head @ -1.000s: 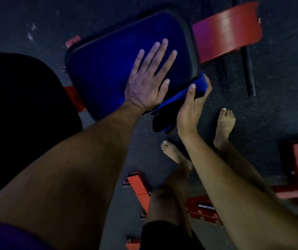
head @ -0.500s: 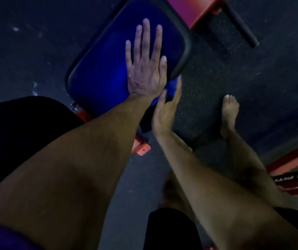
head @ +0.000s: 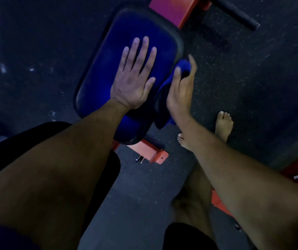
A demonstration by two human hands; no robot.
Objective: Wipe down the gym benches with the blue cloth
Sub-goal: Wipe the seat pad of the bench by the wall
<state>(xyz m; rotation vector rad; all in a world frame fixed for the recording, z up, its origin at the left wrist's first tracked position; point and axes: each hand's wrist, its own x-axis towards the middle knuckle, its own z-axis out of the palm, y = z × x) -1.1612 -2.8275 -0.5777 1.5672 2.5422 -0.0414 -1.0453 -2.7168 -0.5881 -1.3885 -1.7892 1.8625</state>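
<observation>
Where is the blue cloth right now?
In the head view, the blue cloth is at the right edge of the bench pad, held against the pad's side by the right hand, just right of the left hand lying flat on top.

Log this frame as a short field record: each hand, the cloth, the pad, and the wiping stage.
left hand: flat, fingers spread, pressing on the bench pad
right hand: holds the blue cloth against the pad's right edge
cloth: bunched, partly hanging below the hand
pad: blue top, black rim, red frame beneath
stage: side edge being wiped
</observation>
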